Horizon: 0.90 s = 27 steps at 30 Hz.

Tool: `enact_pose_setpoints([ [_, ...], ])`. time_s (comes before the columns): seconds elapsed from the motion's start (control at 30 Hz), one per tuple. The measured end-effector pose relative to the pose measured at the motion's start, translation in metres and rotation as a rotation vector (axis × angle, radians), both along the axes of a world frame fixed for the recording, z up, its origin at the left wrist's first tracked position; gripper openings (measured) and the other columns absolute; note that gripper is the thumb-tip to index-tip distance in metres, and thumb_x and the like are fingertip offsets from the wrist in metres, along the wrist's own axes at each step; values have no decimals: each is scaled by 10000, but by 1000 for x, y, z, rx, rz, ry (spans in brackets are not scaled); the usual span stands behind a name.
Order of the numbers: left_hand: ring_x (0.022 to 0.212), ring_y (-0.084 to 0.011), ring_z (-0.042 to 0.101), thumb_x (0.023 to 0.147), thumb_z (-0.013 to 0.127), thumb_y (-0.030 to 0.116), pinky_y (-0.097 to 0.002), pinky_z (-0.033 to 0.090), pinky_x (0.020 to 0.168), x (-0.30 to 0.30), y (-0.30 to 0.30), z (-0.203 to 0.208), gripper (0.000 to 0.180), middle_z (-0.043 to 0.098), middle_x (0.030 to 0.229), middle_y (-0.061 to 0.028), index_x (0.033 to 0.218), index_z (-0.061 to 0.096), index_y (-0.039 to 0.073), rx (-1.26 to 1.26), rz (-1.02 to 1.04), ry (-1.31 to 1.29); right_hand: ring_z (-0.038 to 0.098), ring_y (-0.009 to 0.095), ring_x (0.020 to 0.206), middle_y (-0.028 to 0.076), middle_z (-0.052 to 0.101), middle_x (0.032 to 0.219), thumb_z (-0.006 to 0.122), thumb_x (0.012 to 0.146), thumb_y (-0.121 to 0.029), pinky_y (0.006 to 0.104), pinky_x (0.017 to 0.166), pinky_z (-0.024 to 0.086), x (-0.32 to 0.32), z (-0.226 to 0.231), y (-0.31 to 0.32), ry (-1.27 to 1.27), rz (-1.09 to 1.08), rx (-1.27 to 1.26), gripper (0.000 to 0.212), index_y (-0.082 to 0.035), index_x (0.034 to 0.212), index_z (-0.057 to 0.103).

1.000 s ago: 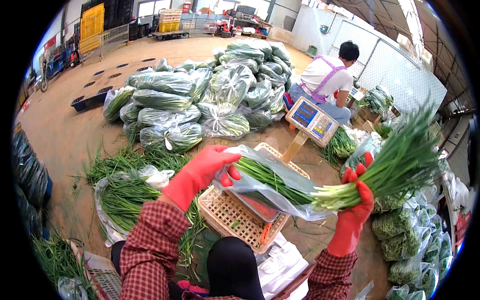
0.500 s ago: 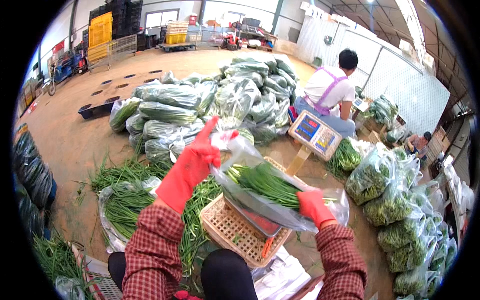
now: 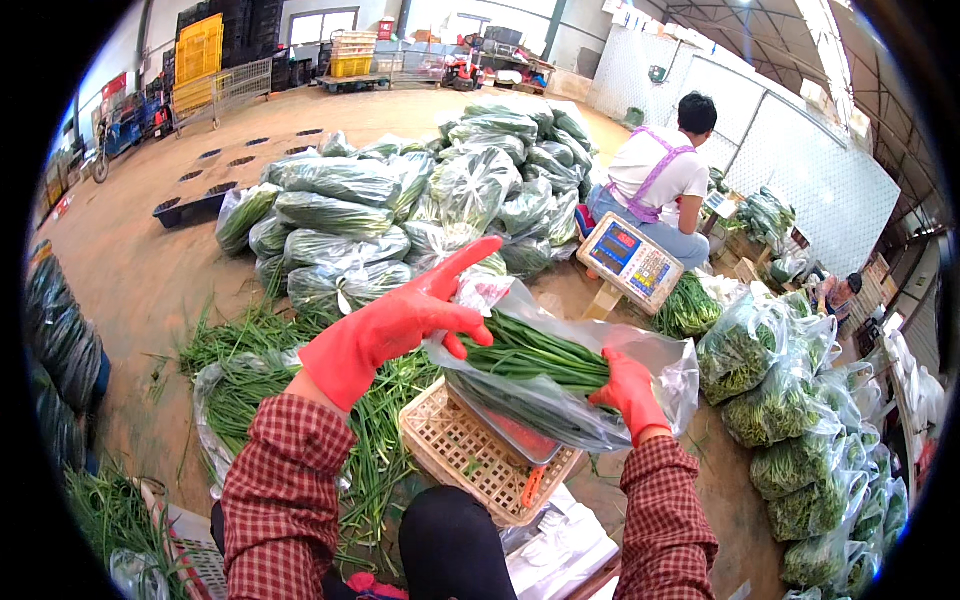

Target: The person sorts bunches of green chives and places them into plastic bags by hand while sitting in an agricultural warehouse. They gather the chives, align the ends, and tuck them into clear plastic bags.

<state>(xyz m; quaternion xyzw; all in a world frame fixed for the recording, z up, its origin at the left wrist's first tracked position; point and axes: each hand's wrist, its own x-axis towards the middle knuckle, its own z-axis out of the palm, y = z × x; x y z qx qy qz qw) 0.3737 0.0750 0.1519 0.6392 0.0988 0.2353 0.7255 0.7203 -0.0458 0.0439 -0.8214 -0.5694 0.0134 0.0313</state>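
A bunch of long thin green chives point(image 3: 545, 350) lies in a clear plastic bag point(image 3: 520, 400) above a scale's metal pan point(image 3: 535, 447). My right hand point(image 3: 630, 393), in a red rubber glove, is closed round the right end of the bunch. At the bag's left end is my left hand point(image 3: 390, 325), gloved alike, with the index finger stretched out and the other fingers apart. Its lower fingertips are close to the bag's edge and the leaf ends. The scale sits on a beige plastic crate point(image 3: 460, 450), its display panel point(image 3: 630, 263) standing beyond the bag.
Loose chives point(image 3: 370, 450) cover the floor at left. Bagged greens point(image 3: 340, 220) are piled ahead, and more filled bags point(image 3: 745, 345) line the right side. A person in a purple-strapped apron point(image 3: 655, 180) sits beyond the scale. White plastic bags point(image 3: 560, 550) lie near my knee.
My left hand has come down and right over the bag, its fingers spreading apart. The chives sit deeper in the bag, and my right hand has shifted slightly while keeping its grip.
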Motion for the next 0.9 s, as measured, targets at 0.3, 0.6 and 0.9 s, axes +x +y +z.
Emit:
enact_pose_setpoints([
  [0.3,970,-151,541,784,664,129,-308,405,885,-54,-18,-6,776,561,1136,-107,1427,238,207,173,407,145,634,156,829,112,652,945,545,880,-63,267,740,506,-74,46,-24,751,167,1046,256,-14,1131,568],
  [0.6,841,-213,637,877,544,165,-328,516,753,-195,-64,-91,452,621,1052,-138,1305,417,99,-335,824,-262,619,119,730,90,665,815,522,906,-84,225,697,470,-235,101,-41,880,680,1018,252,5,1139,554],
  [0.9,760,-205,631,859,537,190,-314,515,702,-287,-150,-293,263,644,945,-137,1083,530,52,-895,1458,-611,600,120,661,80,653,759,510,930,-195,238,649,466,-351,97,-21,902,577,769,250,5,1047,603],
])
